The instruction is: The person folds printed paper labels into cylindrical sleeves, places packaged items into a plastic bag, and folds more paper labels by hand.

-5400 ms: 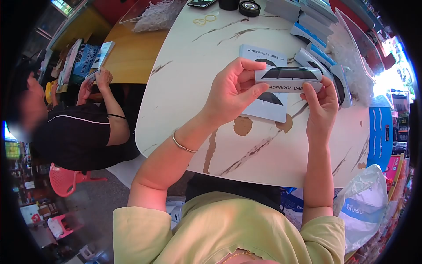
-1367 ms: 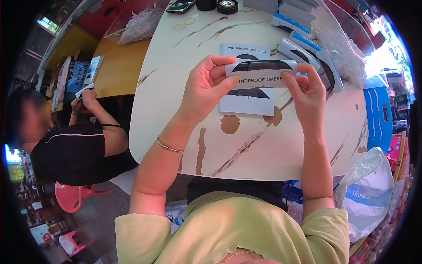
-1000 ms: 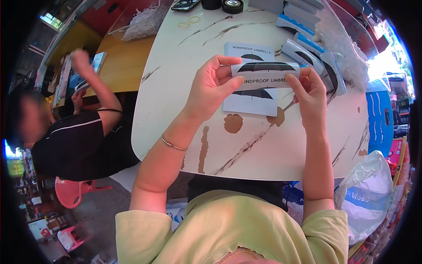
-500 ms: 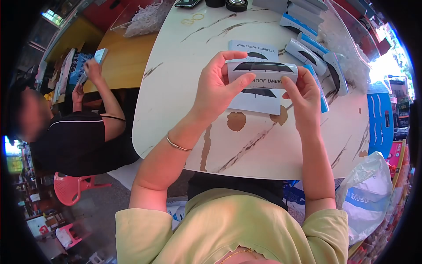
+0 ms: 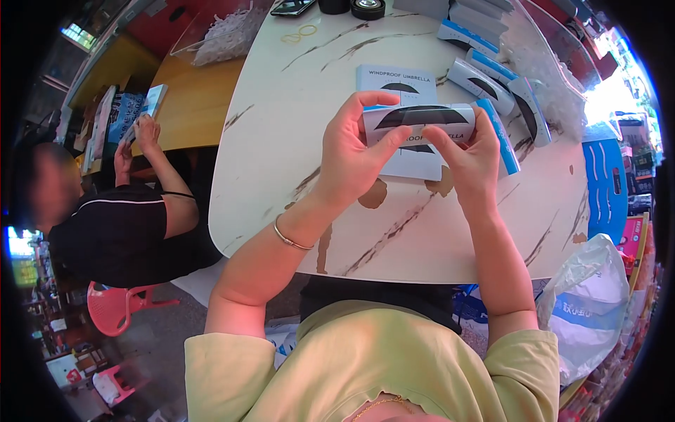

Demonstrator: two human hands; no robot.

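Note:
Between my two hands is a curled umbrella-print sheet (image 5: 422,118), white with a black umbrella and partly covered lettering. My left hand (image 5: 357,148) grips its left end, the thumb pressed on the front. At the right end my right hand (image 5: 467,156) holds it the same way, the two thumbs close together. Behind and beneath, a stack of flat "WINDPROOF UMBRELLA" sheets (image 5: 397,76) lies on the marbled table (image 5: 309,141). A blue-edged piece (image 5: 508,151) shows just right of my right hand.
Several rolled or folded printed pieces (image 5: 481,83) lie at the back right, beside a clear bin (image 5: 555,77). A phone (image 5: 292,7) and yellow rubber bands (image 5: 299,34) are at the back. Another person (image 5: 126,225) sits at the left, holding something. A plastic bag (image 5: 587,302) is at lower right.
The sheet in my hands has curled more tightly, and my thumbs have come closer together. The blue-edged piece now shows beside my right hand. The other person's raised hand has come down.

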